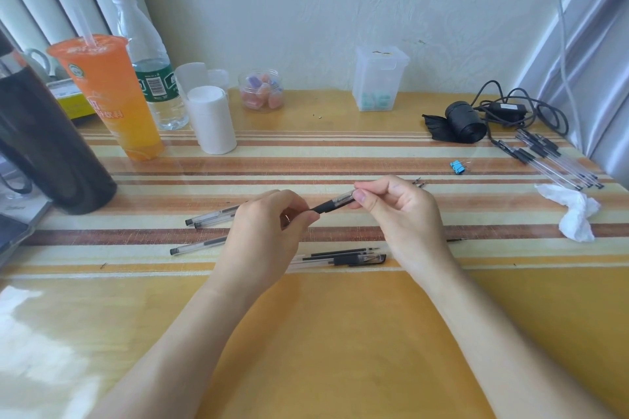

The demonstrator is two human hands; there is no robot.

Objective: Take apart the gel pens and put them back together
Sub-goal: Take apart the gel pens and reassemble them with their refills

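two-handed, holding one gel pen point(335, 202) level above the table point(340, 333): curling the left hand point(269, 231) tightly round the end by the black rubbery sleeve, and pinching the clear, hard nose between thumb and forefinger of the right hand point(398, 211), probably bracing one half for twisting against the other. just beneath the grip, keeping a thin black refill point(340, 252) and a capped pen point(354, 260) lying within easy reach; left of the grip, leaving three slim clear pens point(204, 218) flat
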